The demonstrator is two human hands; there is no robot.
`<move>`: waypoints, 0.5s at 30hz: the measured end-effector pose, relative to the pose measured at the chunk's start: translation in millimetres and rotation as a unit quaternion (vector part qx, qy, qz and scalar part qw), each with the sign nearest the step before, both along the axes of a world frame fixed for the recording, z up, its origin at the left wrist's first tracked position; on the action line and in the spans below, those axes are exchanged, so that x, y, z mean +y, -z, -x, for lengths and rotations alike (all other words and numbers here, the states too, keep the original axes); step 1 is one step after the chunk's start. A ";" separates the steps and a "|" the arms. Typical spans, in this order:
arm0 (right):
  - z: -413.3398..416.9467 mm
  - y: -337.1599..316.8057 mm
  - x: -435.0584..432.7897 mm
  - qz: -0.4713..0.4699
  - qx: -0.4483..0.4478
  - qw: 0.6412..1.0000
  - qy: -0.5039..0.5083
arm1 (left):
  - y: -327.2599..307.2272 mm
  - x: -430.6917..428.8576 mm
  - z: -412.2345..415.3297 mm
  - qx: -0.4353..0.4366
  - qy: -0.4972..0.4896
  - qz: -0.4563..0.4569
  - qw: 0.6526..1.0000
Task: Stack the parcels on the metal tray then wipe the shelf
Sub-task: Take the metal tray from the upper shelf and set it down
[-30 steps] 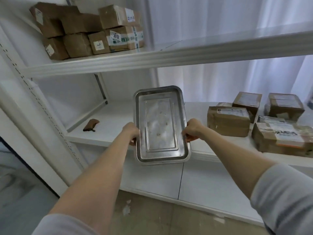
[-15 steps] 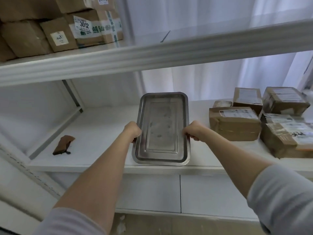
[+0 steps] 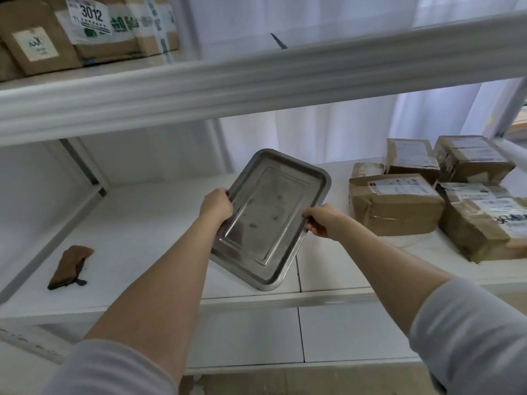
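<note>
Head view: the metal tray (image 3: pixel 268 220) is held low over the shelf (image 3: pixel 142 229), between the shelf's bare left stretch and the cluster of parcels (image 3: pixel 396 206) on the right. The left hand (image 3: pixel 215 205) grips one long rim and the right hand (image 3: pixel 322 219) grips the opposite one, with the fingers of each curled over the edge. A hold on both sides keeps the wide, shallow pan steady and lets it be turned.

The tray sits skewed, its far corner swung toward the parcels and its near corner close to the shelf's front lip. Whether that corner touches the board I cannot tell. The tray carries nothing and shows only a few spots on its floor.

Judged from this, the step in hand is setting the tray down near enough to the parcels that each can be moved across with a short reach. The parcels are brown cardboard with taped labels. They lie packed together, apart from the tray's right rim, and none is stacked on it yet.

A brown cloth (image 3: pixel 70 266) lies crumpled at the far left of the same shelf, probably kept there for the wiping. More boxes (image 3: pixel 85 29) sit on the upper shelf (image 3: pixel 256 78).
</note>
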State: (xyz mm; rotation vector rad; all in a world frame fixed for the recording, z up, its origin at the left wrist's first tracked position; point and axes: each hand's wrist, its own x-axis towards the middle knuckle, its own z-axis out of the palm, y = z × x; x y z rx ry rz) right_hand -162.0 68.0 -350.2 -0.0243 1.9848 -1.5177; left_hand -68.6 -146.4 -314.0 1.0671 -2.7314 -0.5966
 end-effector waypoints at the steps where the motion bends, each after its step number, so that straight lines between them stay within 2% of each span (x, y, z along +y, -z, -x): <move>1: 0.3 0.1 -2.0 0.009 -0.008 1.000 0.007 | 0.1 -1.2 2.7 -0.010 0.001 -0.001 1.000; 9: -2.4 15.5 -27.2 0.094 -0.111 0.978 0.147 | 17.2 -16.4 -4.9 -0.058 -0.076 -0.041 0.995; 11: -1.2 20.6 -31.3 0.097 -0.122 0.974 0.167 | 21.2 -15.7 -10.9 -0.053 -0.067 -0.083 0.993; 15: -1.0 28.1 -41.9 0.113 -0.146 0.965 0.185 | 32.5 -10.7 -16.1 -0.025 -0.077 -0.233 0.969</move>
